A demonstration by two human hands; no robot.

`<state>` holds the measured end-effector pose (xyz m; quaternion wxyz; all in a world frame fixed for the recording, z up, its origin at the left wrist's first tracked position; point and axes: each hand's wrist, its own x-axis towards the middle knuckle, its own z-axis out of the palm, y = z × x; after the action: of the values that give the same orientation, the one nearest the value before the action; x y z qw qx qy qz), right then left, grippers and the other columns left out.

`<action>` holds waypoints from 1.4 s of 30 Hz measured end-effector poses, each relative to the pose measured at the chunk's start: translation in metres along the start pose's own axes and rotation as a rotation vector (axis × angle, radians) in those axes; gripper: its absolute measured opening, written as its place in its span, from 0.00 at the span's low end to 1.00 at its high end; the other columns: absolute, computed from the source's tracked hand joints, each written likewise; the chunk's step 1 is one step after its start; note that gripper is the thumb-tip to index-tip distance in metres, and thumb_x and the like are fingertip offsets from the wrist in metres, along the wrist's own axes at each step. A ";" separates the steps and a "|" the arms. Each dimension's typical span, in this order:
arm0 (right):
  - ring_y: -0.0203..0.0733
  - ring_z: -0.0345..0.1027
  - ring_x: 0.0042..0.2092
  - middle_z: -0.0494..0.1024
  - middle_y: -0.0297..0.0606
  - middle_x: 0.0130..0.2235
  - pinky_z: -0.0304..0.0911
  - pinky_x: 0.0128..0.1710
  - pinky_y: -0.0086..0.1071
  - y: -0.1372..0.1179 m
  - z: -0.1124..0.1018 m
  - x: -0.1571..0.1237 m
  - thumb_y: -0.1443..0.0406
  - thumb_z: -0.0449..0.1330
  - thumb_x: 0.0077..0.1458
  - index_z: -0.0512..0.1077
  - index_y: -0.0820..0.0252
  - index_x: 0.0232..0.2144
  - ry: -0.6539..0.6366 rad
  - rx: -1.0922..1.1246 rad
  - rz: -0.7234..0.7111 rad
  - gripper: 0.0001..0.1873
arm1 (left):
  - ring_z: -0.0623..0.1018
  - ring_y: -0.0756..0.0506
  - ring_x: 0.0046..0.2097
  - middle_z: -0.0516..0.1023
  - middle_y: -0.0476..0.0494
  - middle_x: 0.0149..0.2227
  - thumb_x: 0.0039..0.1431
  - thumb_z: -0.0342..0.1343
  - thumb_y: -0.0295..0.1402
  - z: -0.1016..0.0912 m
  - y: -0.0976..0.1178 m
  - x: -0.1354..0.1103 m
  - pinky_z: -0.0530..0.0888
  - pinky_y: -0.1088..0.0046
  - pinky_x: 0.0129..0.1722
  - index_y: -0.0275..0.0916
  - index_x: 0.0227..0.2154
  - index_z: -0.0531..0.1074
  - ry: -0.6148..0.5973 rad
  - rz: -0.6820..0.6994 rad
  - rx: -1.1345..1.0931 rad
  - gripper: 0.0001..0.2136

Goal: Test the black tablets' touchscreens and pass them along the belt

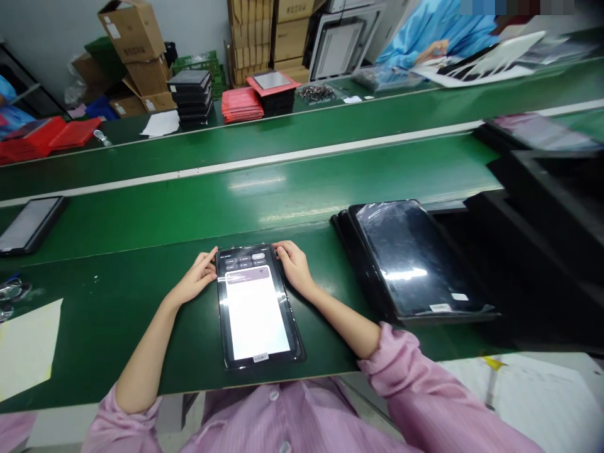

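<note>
- Black-framed and glassy, the tablet [257, 308] lies face up on the green worktop [127, 264], just left of centre in the lower half of the frame, with its screen lit.
- It should handle as a light, stiff slab: flat, unbending, easy to slide. Its glass face is probably slippery and would suffer from a knock or a hard press.
- Best hold, I judge, is by the two long side edges, around mid-length, with the palms off the screen and clear of the white label [260, 357] at the near edge.
- Left hand [195, 277]: its fingers reach the tablet's upper left edge, lightly bent, wrist low; I cannot tell whether this grip is closed on the edge or only resting against it.
- Right hand [293, 267]: curled at the tablet's upper right corner, knuckles up; how firmly this grip closes there cannot be told either.
- Both forearms slant inward from the lower corners of the frame, pink sleeves [401, 371] pushed up to about the elbows.
</note>
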<state>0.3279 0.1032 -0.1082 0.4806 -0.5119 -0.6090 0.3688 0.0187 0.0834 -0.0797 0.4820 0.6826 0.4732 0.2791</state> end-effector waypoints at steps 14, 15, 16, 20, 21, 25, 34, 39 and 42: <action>0.50 0.63 0.62 0.73 0.42 0.58 0.54 0.65 0.45 -0.019 -0.001 0.002 0.34 0.48 0.56 0.70 0.55 0.55 -0.234 0.434 -0.017 0.40 | 0.76 0.46 0.45 0.69 0.42 0.50 0.60 0.57 0.40 -0.008 -0.002 0.002 0.77 0.63 0.48 0.44 0.64 0.59 0.008 -0.113 0.013 0.29; 0.50 0.64 0.62 0.73 0.42 0.58 0.54 0.65 0.45 -0.019 -0.001 0.002 0.34 0.48 0.57 0.70 0.55 0.55 -0.239 0.437 -0.020 0.40 | 0.76 0.45 0.45 0.69 0.42 0.50 0.60 0.58 0.40 -0.009 -0.001 0.002 0.77 0.62 0.48 0.43 0.64 0.59 0.009 -0.117 0.016 0.30; 0.50 0.63 0.62 0.73 0.42 0.58 0.54 0.65 0.45 -0.018 -0.001 0.003 0.35 0.47 0.57 0.70 0.54 0.55 -0.239 0.430 -0.020 0.39 | 0.76 0.45 0.45 0.69 0.42 0.49 0.60 0.58 0.40 -0.009 -0.001 0.003 0.77 0.62 0.48 0.43 0.64 0.59 0.009 -0.120 0.016 0.30; 0.50 0.60 0.63 0.71 0.44 0.59 0.50 0.67 0.48 -0.010 -0.004 0.004 0.36 0.42 0.60 0.72 0.54 0.51 -0.155 0.202 -0.032 0.37 | 0.76 0.45 0.45 0.70 0.41 0.49 0.58 0.59 0.40 -0.008 0.000 0.004 0.77 0.63 0.46 0.43 0.63 0.60 0.021 -0.123 -0.009 0.30; 0.50 0.58 0.64 0.69 0.46 0.60 0.49 0.67 0.49 -0.008 -0.005 0.004 0.36 0.42 0.61 0.72 0.55 0.50 -0.150 0.117 -0.046 0.37 | 0.76 0.45 0.45 0.70 0.41 0.49 0.58 0.59 0.40 -0.007 0.000 0.004 0.77 0.63 0.46 0.43 0.62 0.60 0.023 -0.125 -0.022 0.30; 0.54 0.50 0.67 0.59 0.55 0.64 0.47 0.67 0.54 -0.006 -0.008 0.000 0.39 0.41 0.63 0.65 0.60 0.57 -0.231 -0.076 -0.159 0.38 | 0.76 0.44 0.45 0.72 0.40 0.48 0.57 0.60 0.39 -0.006 -0.002 0.004 0.77 0.64 0.46 0.40 0.62 0.60 0.026 -0.126 -0.073 0.31; 0.63 0.42 0.67 0.51 0.51 0.67 0.52 0.63 0.61 -0.015 -0.010 -0.008 0.41 0.47 0.62 0.71 0.53 0.55 -0.309 -0.240 -0.318 0.32 | 0.75 0.45 0.45 0.73 0.41 0.44 0.55 0.62 0.36 -0.003 -0.005 0.006 0.74 0.63 0.49 0.38 0.62 0.61 0.025 -0.110 -0.138 0.32; 0.62 0.45 0.66 0.52 0.39 0.68 0.47 0.63 0.60 -0.031 -0.023 -0.021 0.43 0.48 0.62 0.79 0.46 0.47 -0.391 -0.324 -0.564 0.27 | 0.74 0.47 0.43 0.70 0.41 0.47 0.52 0.63 0.34 -0.002 -0.006 0.007 0.74 0.64 0.47 0.39 0.61 0.62 0.033 -0.096 -0.187 0.32; 0.62 0.49 0.64 0.58 0.37 0.66 0.45 0.62 0.62 -0.031 -0.024 -0.027 0.48 0.49 0.64 0.82 0.45 0.37 -0.382 -0.443 -0.546 0.23 | 0.73 0.47 0.42 0.69 0.41 0.47 0.50 0.64 0.34 -0.001 -0.005 0.008 0.74 0.65 0.46 0.40 0.60 0.64 0.029 -0.091 -0.204 0.32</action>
<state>0.3432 0.0696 -0.0780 0.3170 -0.3448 -0.8659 0.1756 0.0189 0.0918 -0.0849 0.5540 0.6037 0.4799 0.3135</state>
